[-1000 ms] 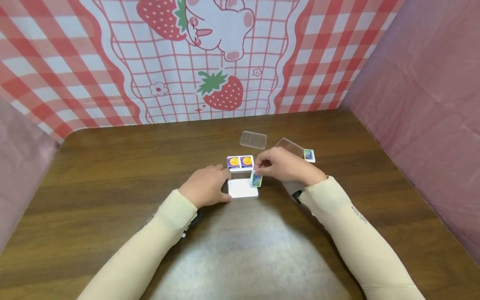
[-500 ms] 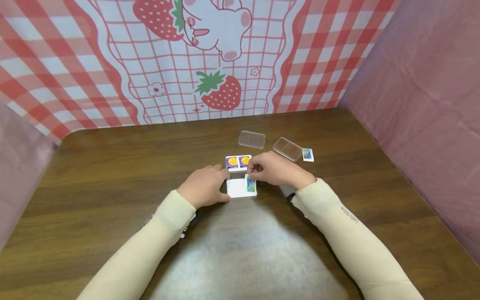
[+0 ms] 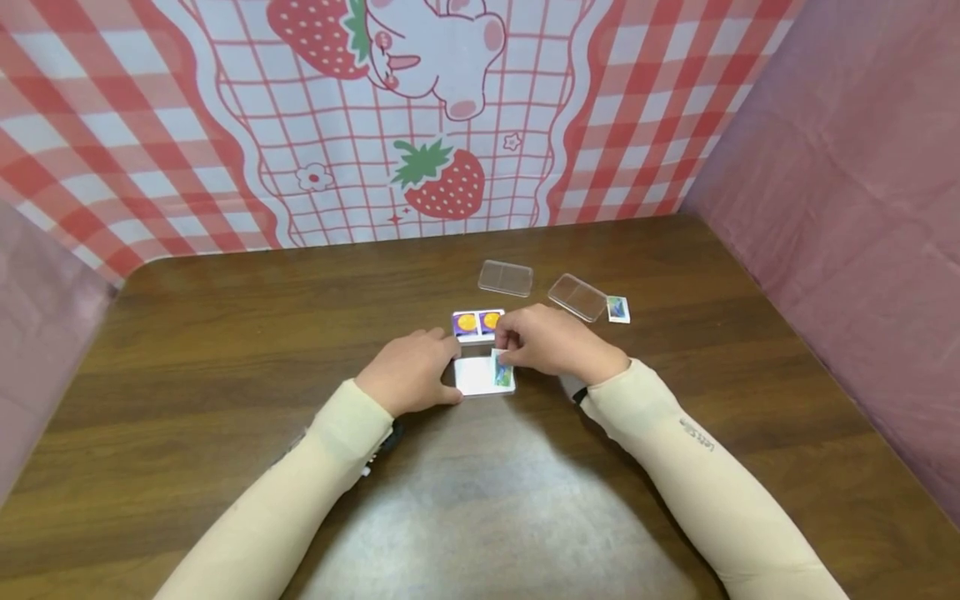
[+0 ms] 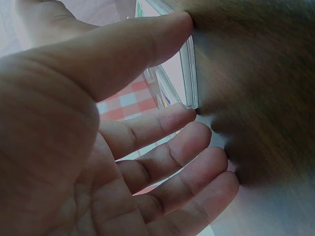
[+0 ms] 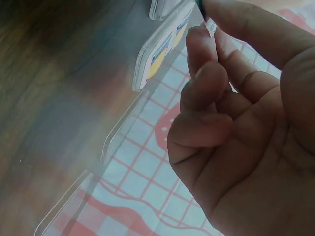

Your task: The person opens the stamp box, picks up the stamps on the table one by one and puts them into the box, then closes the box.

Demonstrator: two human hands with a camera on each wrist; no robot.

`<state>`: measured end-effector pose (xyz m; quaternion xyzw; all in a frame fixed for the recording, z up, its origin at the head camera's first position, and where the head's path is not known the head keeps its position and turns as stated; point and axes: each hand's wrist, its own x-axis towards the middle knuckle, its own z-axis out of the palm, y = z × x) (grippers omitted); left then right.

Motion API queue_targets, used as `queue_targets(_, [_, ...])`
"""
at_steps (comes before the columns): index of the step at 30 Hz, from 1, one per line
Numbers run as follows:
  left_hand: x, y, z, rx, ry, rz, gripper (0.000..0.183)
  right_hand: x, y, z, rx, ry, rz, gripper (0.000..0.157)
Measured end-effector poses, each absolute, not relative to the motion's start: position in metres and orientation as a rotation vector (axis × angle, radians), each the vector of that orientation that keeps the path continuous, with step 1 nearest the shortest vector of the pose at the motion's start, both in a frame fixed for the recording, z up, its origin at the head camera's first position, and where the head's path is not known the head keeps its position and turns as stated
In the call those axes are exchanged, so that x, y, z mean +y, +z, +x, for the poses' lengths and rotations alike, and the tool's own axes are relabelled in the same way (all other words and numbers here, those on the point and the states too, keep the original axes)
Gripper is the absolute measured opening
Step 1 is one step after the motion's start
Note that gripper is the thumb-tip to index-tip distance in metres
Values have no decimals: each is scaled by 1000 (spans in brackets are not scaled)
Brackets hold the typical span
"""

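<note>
My left hand (image 3: 411, 372) steadies a flat white case (image 3: 474, 377) at its left end, thumb at the near corner and index fingertip at the far one. In the left wrist view its other fingers (image 4: 202, 162) stretch loosely toward the table. Between thumb and fingertips, my right hand (image 3: 558, 340) pinches a small blue-green picture card (image 3: 503, 372), whose lower part overlaps the right half of the white case. Only a sliver of the card shows in the right wrist view, at the fingertips. Just behind lies a similar case (image 3: 467, 325) with two purple-and-orange pictures, partly covered by the right hand.
Two clear plastic lids, a left one (image 3: 506, 278) and a right one (image 3: 577, 297), lie farther back on the wooden table (image 3: 262, 333). Another picture card (image 3: 618, 309) sits by the right lid. A strawberry-print cloth (image 3: 442, 183) hangs behind, pink cloth (image 3: 840, 208) at the right.
My right hand has moved left and slightly nearer, bringing the card from the white case's right edge over its right half. Over the last half second it barely shifts. The left hand stays put.
</note>
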<state>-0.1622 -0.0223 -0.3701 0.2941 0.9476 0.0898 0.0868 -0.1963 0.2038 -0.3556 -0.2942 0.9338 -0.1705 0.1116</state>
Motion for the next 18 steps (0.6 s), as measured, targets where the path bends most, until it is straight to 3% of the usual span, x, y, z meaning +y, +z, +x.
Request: queue_targets(18, [-22,-369,-162,2816,263,876,49,202,-358,-194,2748,-287,-915,24])
